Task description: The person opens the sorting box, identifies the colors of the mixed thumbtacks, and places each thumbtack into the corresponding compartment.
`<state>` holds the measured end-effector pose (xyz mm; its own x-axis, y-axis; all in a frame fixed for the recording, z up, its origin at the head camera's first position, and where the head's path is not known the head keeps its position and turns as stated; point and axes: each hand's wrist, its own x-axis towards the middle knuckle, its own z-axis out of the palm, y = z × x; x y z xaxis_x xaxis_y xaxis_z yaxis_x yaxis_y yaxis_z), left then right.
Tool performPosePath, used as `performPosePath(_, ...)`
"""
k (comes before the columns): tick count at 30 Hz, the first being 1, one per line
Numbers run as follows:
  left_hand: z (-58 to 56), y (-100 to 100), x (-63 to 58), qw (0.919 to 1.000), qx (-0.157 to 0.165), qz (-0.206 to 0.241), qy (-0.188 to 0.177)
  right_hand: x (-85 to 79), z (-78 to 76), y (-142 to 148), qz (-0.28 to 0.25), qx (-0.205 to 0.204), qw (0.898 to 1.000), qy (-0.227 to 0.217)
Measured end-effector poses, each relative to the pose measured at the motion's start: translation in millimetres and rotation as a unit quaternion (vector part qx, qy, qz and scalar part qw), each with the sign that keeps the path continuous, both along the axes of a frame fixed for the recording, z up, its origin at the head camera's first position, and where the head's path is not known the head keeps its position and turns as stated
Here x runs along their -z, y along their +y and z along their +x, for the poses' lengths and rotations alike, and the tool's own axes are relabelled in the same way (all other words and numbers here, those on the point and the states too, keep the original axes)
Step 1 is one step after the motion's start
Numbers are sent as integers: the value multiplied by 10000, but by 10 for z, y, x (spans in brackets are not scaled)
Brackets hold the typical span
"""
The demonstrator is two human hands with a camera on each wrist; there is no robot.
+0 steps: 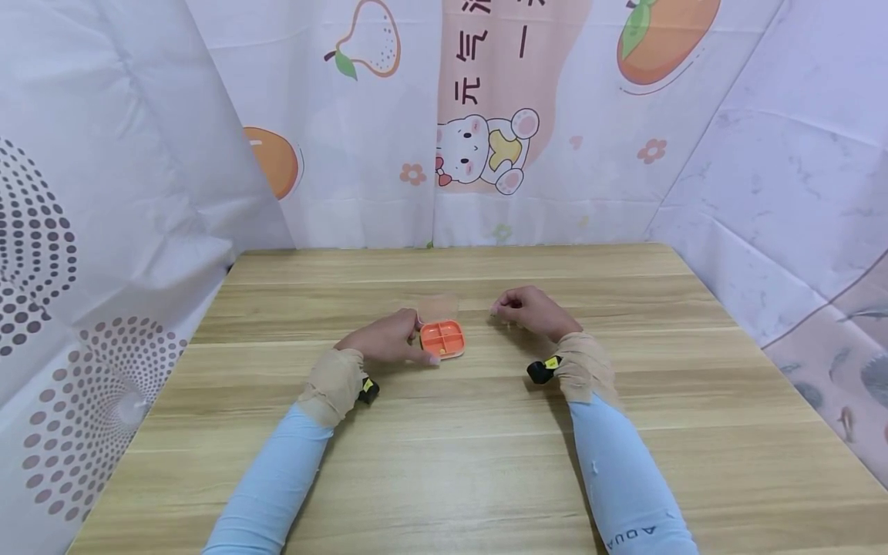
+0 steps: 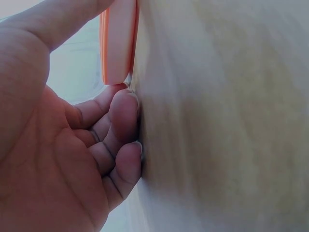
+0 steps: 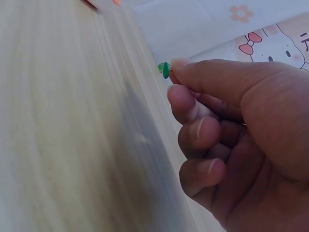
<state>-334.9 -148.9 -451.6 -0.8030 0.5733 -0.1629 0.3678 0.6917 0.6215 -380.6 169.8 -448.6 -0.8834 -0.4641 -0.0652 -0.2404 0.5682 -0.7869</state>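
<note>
My left hand (image 1: 391,337) holds an orange pill box (image 1: 452,340) at its left side, thumb along the near edge and a finger at the far corner. The box lies on the table with four compartments facing up. Its clear lid (image 1: 438,307) stands open towards the back. A tiny yellow thing sits in a near compartment, too small to identify. In the left wrist view the box's side wall (image 2: 119,43) shows beyond the curled fingers. To the right of the box, my right hand (image 1: 533,310) pinches a small green thumbtack (image 3: 166,70) between thumb and forefinger, above the table.
A wood-grain table (image 1: 444,462) spreads under both arms. Behind it hangs a printed curtain (image 1: 361,154) with fruit and a cartoon rabbit. More patterned cloth hangs at the left and right sides. Each wrist carries a small black camera (image 1: 539,372) on a tan wrap.
</note>
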Motion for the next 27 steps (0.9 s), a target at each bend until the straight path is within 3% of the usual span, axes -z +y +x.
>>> performPosePath(27,8,3,-1,10000,-49,38,-25,-2,21,-113,-37,-244,9996,-105)
